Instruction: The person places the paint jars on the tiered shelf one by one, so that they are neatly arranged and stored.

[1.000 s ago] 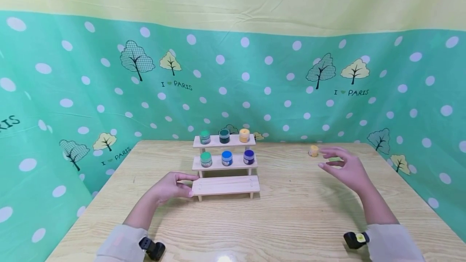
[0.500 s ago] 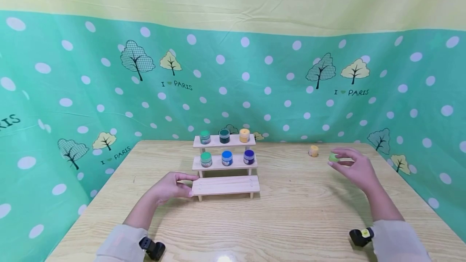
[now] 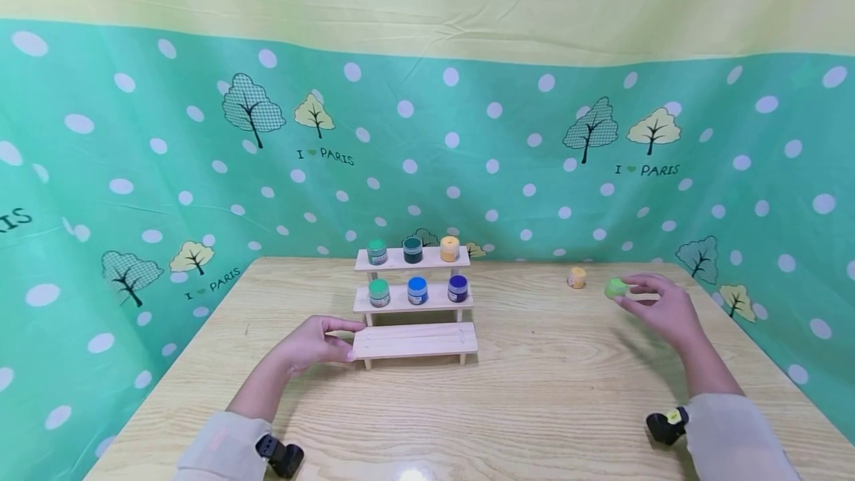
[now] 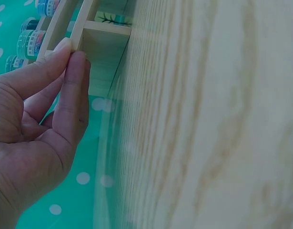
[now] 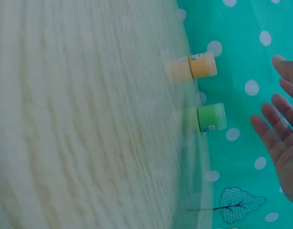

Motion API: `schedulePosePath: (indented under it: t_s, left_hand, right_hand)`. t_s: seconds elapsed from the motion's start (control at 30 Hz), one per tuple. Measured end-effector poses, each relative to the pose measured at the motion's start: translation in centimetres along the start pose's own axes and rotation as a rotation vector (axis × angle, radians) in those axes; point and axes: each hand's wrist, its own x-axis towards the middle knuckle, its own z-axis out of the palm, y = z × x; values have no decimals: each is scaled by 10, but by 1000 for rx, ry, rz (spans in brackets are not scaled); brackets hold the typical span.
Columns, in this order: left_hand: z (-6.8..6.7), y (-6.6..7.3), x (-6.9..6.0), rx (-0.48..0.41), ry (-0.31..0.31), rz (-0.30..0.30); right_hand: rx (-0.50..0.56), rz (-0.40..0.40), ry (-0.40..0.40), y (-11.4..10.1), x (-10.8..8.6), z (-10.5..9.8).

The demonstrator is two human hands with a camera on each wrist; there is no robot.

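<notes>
A three-tier wooden display stand [image 3: 414,341] stands left of the table's middle. My left hand [image 3: 310,346] pinches the left end of its bottom step between thumb and fingers; the left wrist view shows the thumb [image 4: 58,55] on the step's edge. On the right, a light green paint jar [image 3: 615,288] stands on the table just beyond the fingertips of my right hand [image 3: 664,310]. In the right wrist view that hand's fingers [image 5: 275,114] are extended and apart from the jar. A yellow-orange paint jar [image 3: 577,277] stands left of the green one.
The top step bears a green jar [image 3: 377,252], a dark green jar [image 3: 413,249] and a yellow-orange jar [image 3: 450,249]. A green jar [image 3: 378,292], a blue jar [image 3: 417,290] and a purple jar [image 3: 457,289] occupy the middle step. A polka-dot curtain [image 3: 508,191] hangs behind the table.
My right hand has moved right, away from the yellow-orange jar, and the light green jar it mostly covered now shows fully. The left hand has stayed on the stand.
</notes>
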Motion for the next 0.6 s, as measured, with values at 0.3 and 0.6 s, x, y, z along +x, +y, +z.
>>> schedulePosePath:
  t_s: [0.3,0.6]
  left_hand:
    - [0,-1,0,10,11,-2]
    - [1,0,0,8,18,-17]
  right_hand:
    - [-13,72,-16,11,9,6]
    - [1,123,-58,22,15,10]
